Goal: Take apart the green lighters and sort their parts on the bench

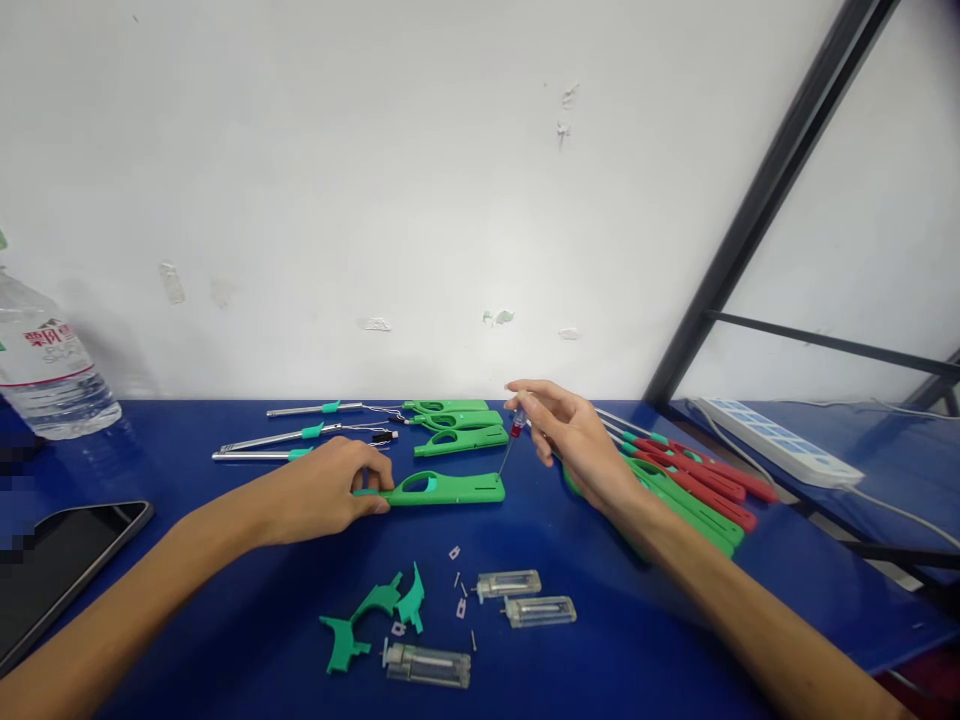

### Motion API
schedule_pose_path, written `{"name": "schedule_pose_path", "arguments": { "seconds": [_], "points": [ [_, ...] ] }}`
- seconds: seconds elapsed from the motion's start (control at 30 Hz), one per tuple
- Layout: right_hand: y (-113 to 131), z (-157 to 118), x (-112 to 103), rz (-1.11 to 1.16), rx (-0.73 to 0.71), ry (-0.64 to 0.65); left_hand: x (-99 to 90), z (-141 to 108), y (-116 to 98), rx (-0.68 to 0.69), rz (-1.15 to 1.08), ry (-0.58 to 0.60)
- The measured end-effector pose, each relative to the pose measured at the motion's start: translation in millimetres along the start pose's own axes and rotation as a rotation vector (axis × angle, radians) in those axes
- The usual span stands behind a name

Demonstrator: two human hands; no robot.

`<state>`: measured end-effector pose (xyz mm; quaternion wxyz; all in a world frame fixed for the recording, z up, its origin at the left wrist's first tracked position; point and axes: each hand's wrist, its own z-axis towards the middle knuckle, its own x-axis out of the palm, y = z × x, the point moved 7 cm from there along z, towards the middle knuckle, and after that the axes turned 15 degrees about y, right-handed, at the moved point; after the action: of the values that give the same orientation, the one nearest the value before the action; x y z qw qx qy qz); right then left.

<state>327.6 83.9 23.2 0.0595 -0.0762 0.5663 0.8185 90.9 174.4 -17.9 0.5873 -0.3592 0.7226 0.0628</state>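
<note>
My left hand (341,487) pinches the left end of a green lighter casing (457,488) that lies flat on the blue table. In my right hand (570,430) is a small screwdriver (516,428) with a clear and red handle, held tilted. Its thin shaft points down to the right end of the casing, where the tip meets or nearly meets it. Just behind lie several more green casings (469,438). To their left are metal lighter tubes (262,440) with thin wires. Near me are several clear fuel tanks (427,665), teal triggers (345,640) and tiny screws (473,641).
Red and green lighters (697,475) lie beside my right forearm. A white power strip (780,440) with a cable sits farther right, near a dark metal frame (772,190). At left stand a water bottle (52,370) and a phone (67,570). A white wall (450,200) rises behind the table.
</note>
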Motion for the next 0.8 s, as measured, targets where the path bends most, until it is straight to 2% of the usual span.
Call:
{"name": "schedule_pose_path", "arguments": {
  "seconds": [0.13, 0.3, 0.53, 0.7, 0.8],
  "points": [
    [-4.2, 0.2, 3.2, 0.123, 0.029, 0.047, -0.6, -0.7, -1.0, 0.001, 0.0, 0.004],
    [0.7, -2.5, -0.4, -0.018, 0.024, -0.032, -1.6, -0.5, -2.8, 0.003, -0.007, 0.002],
    [-1.7, 0.8, 1.9, 0.078, 0.013, 0.044, -0.1, 0.4, 0.9, 0.013, -0.003, -0.008],
    [0.3, -2.2, 2.0, -0.01, 0.026, -0.02, 0.3, 0.7, 1.7, 0.013, -0.001, -0.006],
    [-0.2, -1.4, 1.7, 0.004, 0.015, -0.004, 1.1, 0.5, 1.8, 0.014, -0.004, -0.001]
  ]
}}
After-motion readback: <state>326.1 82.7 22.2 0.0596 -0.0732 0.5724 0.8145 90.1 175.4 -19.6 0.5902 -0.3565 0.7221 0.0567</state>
